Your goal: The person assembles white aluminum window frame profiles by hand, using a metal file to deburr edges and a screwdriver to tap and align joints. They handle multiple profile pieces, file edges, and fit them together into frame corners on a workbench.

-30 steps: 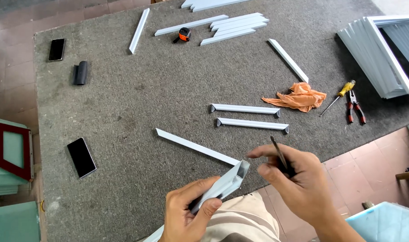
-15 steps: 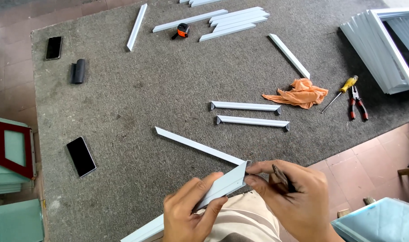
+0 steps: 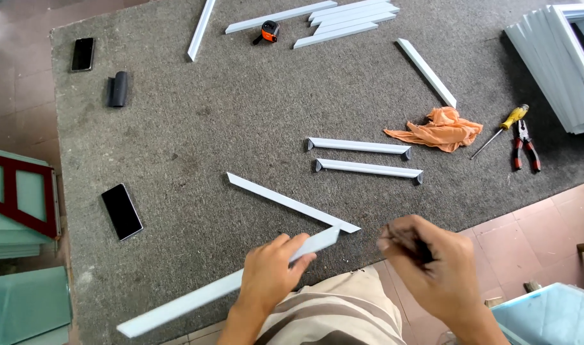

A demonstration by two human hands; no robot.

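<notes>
My left hand (image 3: pixel 269 275) fingers clamp the white strip (image 3: pixel 221 291); right hand (image 3: pixel 432 268) fingers pinch a blurred dark tool (image 3: pixel 414 246).

Everything lay on the mat (image 3: pixel 177 128), placed here relative to the rag (image 3: pixel 442 128): two short strips (image 3: pixel 359 146) lay just left of it, a screwdriver (image 3: pixel 499 131) and pliers (image 3: pixel 526 144) just right. Far left sat a phone (image 3: pixel 122 211) (another phone (image 3: pixel 82 53) lay behind it), while the tape measure (image 3: pixel 269 30) lay behind and left of the rag. Before the rag, a long strip (image 3: pixel 292 203) lay slanted, its near end beside the strip (image 3: pixel 202 297) in the left hand (image 3: pixel 269 278).
</notes>
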